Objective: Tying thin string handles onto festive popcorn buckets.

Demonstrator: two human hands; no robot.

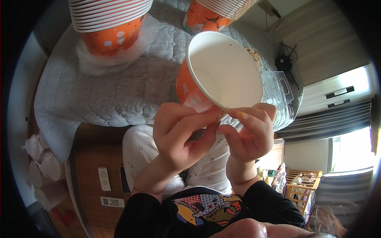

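A large paper bucket, orange outside with printed figures and white inside, stands tilted toward me at the bed's near edge. A small hole shows in its far wall, just under the rim. At the near rim, my left hand pinches a thin tan cord between thumb and fingers. My right hand is curled at the same spot, its index fingertip against the cord and its thumb a little lower. The fingers partly hide where the cord meets the rim.
Stacked orange buckets sit in clear plastic wrap at the back left; another stack stands behind. Tan cords lie beside a clear plastic basket on the grey quilt. Remotes rest on a brown surface at lower left.
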